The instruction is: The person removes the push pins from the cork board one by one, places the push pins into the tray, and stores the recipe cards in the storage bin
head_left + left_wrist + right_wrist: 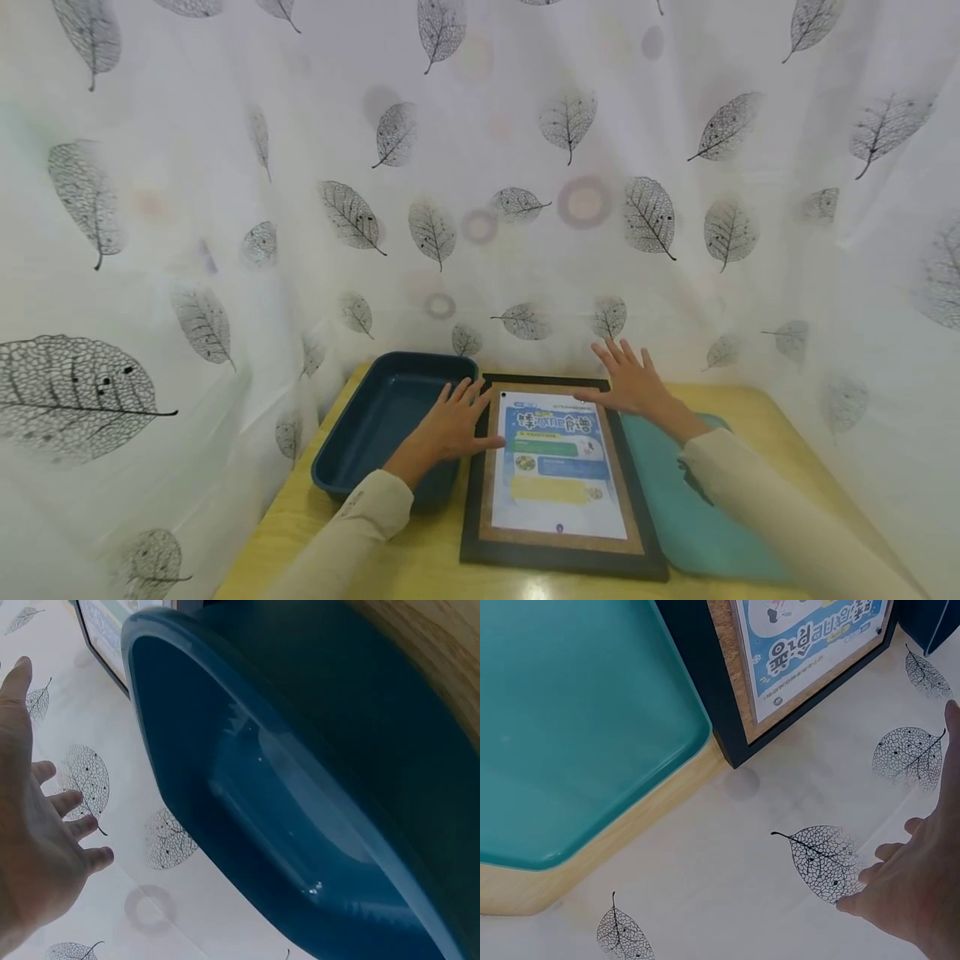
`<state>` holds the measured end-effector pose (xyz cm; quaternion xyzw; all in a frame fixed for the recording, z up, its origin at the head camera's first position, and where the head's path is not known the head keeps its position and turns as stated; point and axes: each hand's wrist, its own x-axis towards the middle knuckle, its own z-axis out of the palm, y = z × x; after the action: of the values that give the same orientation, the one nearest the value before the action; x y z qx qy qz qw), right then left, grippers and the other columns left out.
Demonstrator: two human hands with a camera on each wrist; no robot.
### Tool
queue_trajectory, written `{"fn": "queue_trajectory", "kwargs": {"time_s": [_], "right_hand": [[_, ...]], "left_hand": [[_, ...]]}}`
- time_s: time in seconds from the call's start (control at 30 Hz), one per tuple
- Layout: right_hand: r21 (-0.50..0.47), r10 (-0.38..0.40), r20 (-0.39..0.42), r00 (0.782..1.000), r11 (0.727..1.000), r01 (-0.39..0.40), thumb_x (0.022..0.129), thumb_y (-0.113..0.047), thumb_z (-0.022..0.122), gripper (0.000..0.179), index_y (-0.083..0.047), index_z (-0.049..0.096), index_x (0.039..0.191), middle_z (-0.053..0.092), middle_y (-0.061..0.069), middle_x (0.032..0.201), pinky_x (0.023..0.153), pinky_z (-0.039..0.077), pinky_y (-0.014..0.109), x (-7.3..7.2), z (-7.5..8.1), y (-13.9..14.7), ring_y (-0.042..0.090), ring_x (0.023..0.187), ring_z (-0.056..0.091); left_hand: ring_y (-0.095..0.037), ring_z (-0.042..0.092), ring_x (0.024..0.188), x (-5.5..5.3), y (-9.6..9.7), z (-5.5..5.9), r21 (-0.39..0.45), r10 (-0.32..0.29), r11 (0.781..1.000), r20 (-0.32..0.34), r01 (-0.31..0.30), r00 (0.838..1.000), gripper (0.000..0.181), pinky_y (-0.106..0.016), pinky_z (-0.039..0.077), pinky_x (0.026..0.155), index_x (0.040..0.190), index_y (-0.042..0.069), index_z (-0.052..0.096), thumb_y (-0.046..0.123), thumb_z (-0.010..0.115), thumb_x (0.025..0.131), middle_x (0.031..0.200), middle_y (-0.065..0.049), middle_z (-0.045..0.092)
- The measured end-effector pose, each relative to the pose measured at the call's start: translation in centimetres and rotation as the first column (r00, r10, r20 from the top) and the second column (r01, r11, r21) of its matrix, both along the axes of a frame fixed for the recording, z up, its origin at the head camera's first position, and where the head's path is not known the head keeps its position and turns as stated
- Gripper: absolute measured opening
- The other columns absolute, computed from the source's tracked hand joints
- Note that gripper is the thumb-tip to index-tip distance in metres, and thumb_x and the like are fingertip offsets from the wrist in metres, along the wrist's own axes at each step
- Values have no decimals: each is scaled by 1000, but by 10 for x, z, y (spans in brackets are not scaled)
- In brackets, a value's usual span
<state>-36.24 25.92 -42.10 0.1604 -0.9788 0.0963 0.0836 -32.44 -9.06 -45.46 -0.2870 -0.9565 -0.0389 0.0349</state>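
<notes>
Both hands are raised over the table with nothing in them. In the head view the left hand (450, 423), fingers spread, overlaps the right rim of a dark blue basin (375, 442) and the left edge of a framed cork board (486, 500). A printed sheet (558, 467) with colourful blocks and a large heading lies on the cork, a dark pin at its upper left corner. The right hand (630, 383), fingers also spread, is over the board's upper right corner. Beside the board lies a teal tray (697, 500), partly hidden by the right forearm.
Basin, board and tray stand side by side on a light wooden table (292, 542). A white curtain (495, 267) printed with grey skeleton leaves hangs behind and along both sides. In the left wrist view the basin's inside (262, 825) shows only smooth blue walls and floor.
</notes>
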Motion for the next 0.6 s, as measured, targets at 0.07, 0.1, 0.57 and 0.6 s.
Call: {"fn": "queue_trajectory", "kwargs": {"time_s": [0.07,0.1,0.57,0.6], "right_hand": [[-7,3,-5,1000,1000,-3,86,-71,67,109,-5,27,164,19,28,168,122,0,73,0,-1,0,51,155,11],[-7,3,-4,1000,1000,-3,86,-71,66,109,-6,26,164,18,27,168,122,0,72,0,-2,-1,51,155,10],[-28,53,-21,998,998,-53,84,-77,63,111,-4,30,162,24,29,166,121,7,74,-3,-13,-6,53,153,17],[-26,53,-22,998,998,-54,84,-78,63,112,-4,30,162,25,29,166,121,7,74,-4,-14,-7,53,153,17]], "left_hand": [[-38,20,157,0,2,-3,13,-10,1000,10,9,1000,97,-60,20,126,166,15,25,74,54,95,171,-15,23],[-38,20,157,0,3,-4,14,-13,1000,14,13,1000,96,-59,20,126,166,15,26,73,54,95,171,-15,23],[-40,22,156,0,16,-14,16,-52,999,26,52,998,91,-53,23,127,165,11,27,66,57,98,170,-16,23],[-40,23,156,-1,18,-16,10,-53,999,21,53,998,91,-53,23,127,164,11,29,66,57,98,170,-16,25]]}}
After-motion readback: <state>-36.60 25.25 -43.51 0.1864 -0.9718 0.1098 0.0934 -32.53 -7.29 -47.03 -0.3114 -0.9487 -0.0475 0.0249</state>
